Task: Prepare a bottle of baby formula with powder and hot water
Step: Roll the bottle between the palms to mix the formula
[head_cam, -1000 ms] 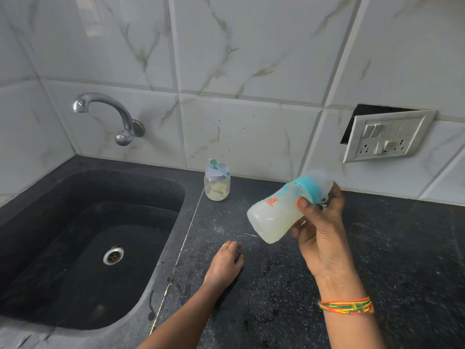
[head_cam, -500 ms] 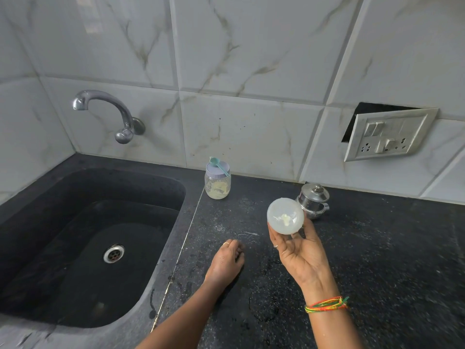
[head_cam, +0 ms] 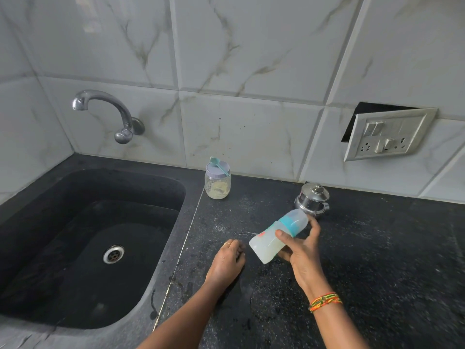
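Observation:
My right hand (head_cam: pixel 300 250) grips a baby bottle (head_cam: pixel 273 240) above the black counter, thumb across its middle. The bottle is tilted, base down-left, teal collar and clear cap up-right, with cloudy white liquid inside. My left hand (head_cam: pixel 226 263) rests on the counter just left of the bottle, fingers curled under, holding nothing. A glass powder jar (head_cam: pixel 218 186) with a lilac lid stands near the wall, a teal scoop (head_cam: pixel 219 165) lying on its lid. A small lidded steel pot (head_cam: pixel 312 199) stands behind the bottle.
A black sink (head_cam: pixel 95 248) with a steel drain fills the left, a chrome tap (head_cam: pixel 108 109) on the wall above it. A loose switch and socket plate (head_cam: pixel 387 134) hangs from the tiled wall at the right. The dark counter (head_cam: pixel 377 260) is speckled with wet spots.
The bottle swung in my right hand: tilted cap-up a second ago, base towards the camera half a second ago, now tilted cap up-right again and lower. My left hand stayed put.

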{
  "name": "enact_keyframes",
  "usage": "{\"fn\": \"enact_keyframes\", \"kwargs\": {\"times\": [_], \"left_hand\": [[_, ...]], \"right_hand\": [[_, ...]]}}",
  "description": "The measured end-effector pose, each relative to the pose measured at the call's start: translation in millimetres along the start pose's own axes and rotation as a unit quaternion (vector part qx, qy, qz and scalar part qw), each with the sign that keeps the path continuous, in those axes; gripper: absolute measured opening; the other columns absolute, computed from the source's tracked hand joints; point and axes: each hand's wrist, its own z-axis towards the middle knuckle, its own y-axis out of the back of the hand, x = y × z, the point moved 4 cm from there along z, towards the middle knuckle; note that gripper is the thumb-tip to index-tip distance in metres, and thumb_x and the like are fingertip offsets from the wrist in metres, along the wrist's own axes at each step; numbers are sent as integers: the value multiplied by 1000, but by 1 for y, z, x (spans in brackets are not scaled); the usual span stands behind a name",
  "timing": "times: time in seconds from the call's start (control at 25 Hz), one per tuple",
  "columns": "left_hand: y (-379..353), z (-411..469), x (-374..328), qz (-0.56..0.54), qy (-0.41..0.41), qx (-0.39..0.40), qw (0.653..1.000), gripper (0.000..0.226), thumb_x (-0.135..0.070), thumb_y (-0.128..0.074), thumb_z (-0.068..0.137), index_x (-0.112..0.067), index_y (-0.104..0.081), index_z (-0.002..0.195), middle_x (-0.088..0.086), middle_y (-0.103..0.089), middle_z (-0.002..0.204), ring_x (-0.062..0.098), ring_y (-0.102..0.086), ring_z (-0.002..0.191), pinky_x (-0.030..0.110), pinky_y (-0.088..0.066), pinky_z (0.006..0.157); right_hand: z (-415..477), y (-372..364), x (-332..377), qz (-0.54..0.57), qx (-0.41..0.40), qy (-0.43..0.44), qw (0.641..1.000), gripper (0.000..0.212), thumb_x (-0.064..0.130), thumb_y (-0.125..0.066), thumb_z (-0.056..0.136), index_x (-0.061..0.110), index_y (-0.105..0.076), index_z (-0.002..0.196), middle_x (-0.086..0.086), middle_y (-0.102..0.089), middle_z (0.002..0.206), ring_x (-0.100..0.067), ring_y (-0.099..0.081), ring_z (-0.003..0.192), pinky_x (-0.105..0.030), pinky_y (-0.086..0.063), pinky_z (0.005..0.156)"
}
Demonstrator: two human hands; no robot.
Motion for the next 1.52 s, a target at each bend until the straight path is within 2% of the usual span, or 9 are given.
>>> {"fn": "enact_keyframes", "kwargs": {"times": [0.12, 0.28, 0.4, 0.56, 0.68, 0.84, 1.0, 1.12, 1.52], "left_hand": [[0, 0, 0, -4, 3, 2, 1000, 16, -14, -51, 88, -14, -56, 103, -7, -49, 92, 6, -44, 80, 12, -33, 72], [1, -1, 0, 8, 2, 3, 1000, 9, -15, -51, 88, -14, -54, 97, -6, -47, 89, 7, -42, 77, 13, -30, 68], [1, -1, 0, -1, 4, 2, 1000, 14, -14, -51, 88, -14, -56, 101, -7, -48, 91, 6, -44, 79, 12, -32, 71], [1, -2, 0, 9, 1, 5, 1000, 3, -15, -51, 87, -16, -51, 90, -7, -46, 87, 8, -42, 78, 14, -28, 67], [1, -1, 0, -2, 3, 0, 1000, 14, -14, -51, 88, -14, -56, 101, -7, -48, 91, 5, -44, 80, 11, -31, 71], [1, -1, 0, 0, 0, 1, 1000, 14, -14, -52, 88, -14, -56, 102, -6, -49, 92, 5, -44, 79, 11, -31, 71], [2, -2, -1, -13, 3, 1, 1000, 17, -13, -51, 88, -15, -57, 104, -7, -49, 92, 4, -45, 79, 10, -34, 72], [1, -1, 0, -16, 4, 4, 1000, 16, -12, -52, 88, -13, -57, 103, -6, -51, 93, 5, -46, 81, 11, -36, 73], [1, -2, 0, -20, 3, 8, 1000, 17, -12, -52, 88, -14, -57, 104, -7, -49, 93, 5, -46, 81, 12, -37, 74]], "right_hand": [[3, 4, -9, 72, -33, -5, 997, 71, -4, -63, 82, 35, -30, 132, -2, -55, 111, -22, -61, 98, -46, -55, 71], [-1, -1, -12, 52, -10, 0, 999, 74, -8, -63, 80, 36, -31, 131, -7, -58, 111, -26, -62, 98, -48, -56, 75], [-1, -1, -16, 133, -61, -1, 989, 64, -3, -61, 84, 36, -33, 126, -3, -54, 115, -23, -59, 102, -46, -55, 73], [-5, -5, -20, 83, -38, -11, 996, 70, -6, -62, 82, 37, -33, 129, -5, -59, 110, -24, -61, 98, -46, -55, 73], [-4, 1, -26, 171, -97, -13, 980, 62, 1, -62, 85, 38, -33, 126, -6, -51, 125, -27, -57, 109, -42, -58, 64], [-7, 0, -27, 120, -67, -14, 990, 69, -2, -62, 83, 37, -32, 131, -4, -55, 117, -25, -60, 102, -43, -56, 68], [-7, 7, -30, 181, -118, -17, 976, 61, 3, -62, 86, 34, -31, 129, -6, -51, 122, -24, -58, 102, -46, -58, 69], [-9, 5, -28, 128, -83, -7, 988, 65, -3, -60, 85, 36, -31, 128, -4, -56, 111, -23, -59, 99, -47, -54, 75], [-5, 8, -27, 159, -97, 1, 982, 62, 0, -62, 85, 38, -33, 125, -4, -52, 123, -24, -57, 107, -46, -57, 72]]}}
